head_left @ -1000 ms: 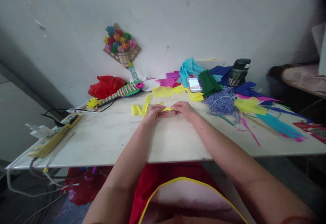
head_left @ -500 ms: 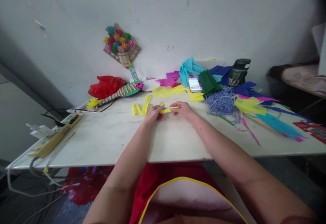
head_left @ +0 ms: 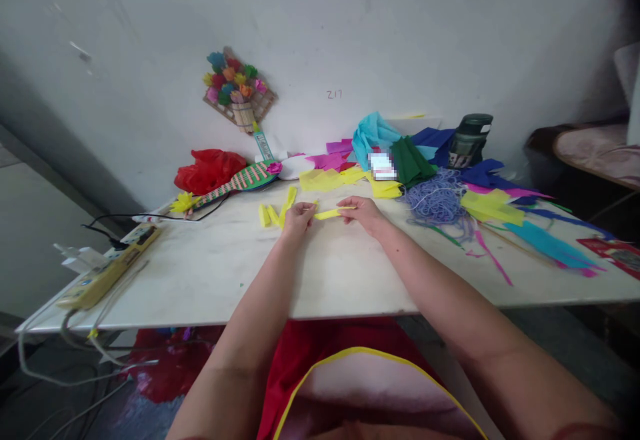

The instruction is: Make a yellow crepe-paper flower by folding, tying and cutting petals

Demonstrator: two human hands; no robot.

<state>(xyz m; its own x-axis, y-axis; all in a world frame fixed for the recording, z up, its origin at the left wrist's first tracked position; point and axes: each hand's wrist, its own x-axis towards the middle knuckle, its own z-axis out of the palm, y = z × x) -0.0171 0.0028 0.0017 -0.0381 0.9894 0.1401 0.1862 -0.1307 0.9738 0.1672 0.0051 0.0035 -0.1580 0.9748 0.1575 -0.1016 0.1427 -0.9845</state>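
Between my two hands a yellow crepe paper strip (head_left: pixel 327 214) is held out sideways, just above the table. My left hand (head_left: pixel 300 218) pinches its left end, fingers closed. At the other end my right hand (head_left: pixel 361 212) grips the strip between thumb and fingers. Several small yellow paper pieces (head_left: pixel 271 215) lie on the table just left of my left hand, one partly hidden behind it. Behind the hands rests a larger flat sheet of yellow crepe paper (head_left: pixel 320 180).
To the right are a tangle of purple-grey yarn (head_left: pixel 434 199), dark green paper (head_left: pixel 411 162) and a dark jar (head_left: pixel 469 141). A decorated lute-shaped craft (head_left: pixel 245 181), a red plastic bag (head_left: pixel 210 171) and a power strip (head_left: pixel 113 267) occupy the left. A paper-flower craft (head_left: pixel 239 87) hangs on the wall.
My hands have drawn slightly apart, so more of the yellow strip shows between them. My left hand has shifted a little left and turned, its fingers more curled.
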